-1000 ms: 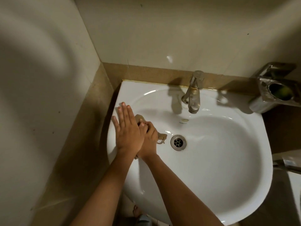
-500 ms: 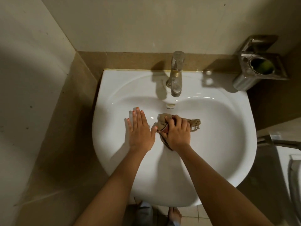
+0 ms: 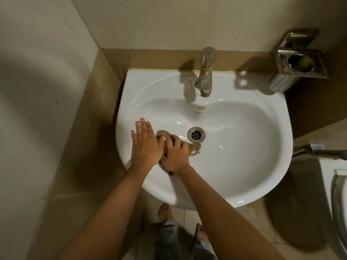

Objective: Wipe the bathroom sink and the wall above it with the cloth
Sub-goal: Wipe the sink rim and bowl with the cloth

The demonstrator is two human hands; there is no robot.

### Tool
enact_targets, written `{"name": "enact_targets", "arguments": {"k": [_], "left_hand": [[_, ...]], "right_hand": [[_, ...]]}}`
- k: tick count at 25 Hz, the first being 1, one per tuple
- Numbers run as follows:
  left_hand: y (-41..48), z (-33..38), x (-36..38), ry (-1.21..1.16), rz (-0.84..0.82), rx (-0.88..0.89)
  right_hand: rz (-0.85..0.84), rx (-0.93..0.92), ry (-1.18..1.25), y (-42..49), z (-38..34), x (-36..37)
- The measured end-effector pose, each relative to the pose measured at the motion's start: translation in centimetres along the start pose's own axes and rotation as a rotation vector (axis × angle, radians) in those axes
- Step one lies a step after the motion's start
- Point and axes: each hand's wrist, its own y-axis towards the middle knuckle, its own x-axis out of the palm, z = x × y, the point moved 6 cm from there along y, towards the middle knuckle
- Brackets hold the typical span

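Wall (image 3: 169, 25): well beyond both hands, behind the tap (image 3: 205, 72); wiping it looks like a later step.
Sink (image 3: 262, 175): white bowl under both hands; most of its bare surface lies to the right of the right hand.
Left hand (image 3: 145, 145): fingers straight, flat on the bowl's left slope, holding nothing.
Right hand (image 3: 176, 153): fingers curled over the cloth, pressing it down; the nearer of the 2 hands to the drain.
Cloth (image 3: 194, 148): bunched beneath the right hand, long axis slanting from the wrist toward the drain, frayed end showing past the fingers.
Drain (image 3: 196, 135): just beyond the right hand's fingers; the next stroke likely sweeps that way.
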Motion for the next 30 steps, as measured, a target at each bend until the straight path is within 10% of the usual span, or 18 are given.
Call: {"name": "enact_targets", "arguments": {"k": [6,17,30], "left_hand": [[-2.0,1.2,1.1,-0.053,-0.046,-0.008],[-3.2,6.2,6.4,-0.184,-0.211,0.013],[-5.1,1.8,2.6,-0.118,-0.262,-0.075]], "right_hand": [[-0.172,-0.229,0.025,-2.7,-0.9,0.1],[-0.004,0.082,-0.526,-1.9,12.8,-6.4],[-0.375,0.150,0.093,-8.1,0.1,-1.3]]}}
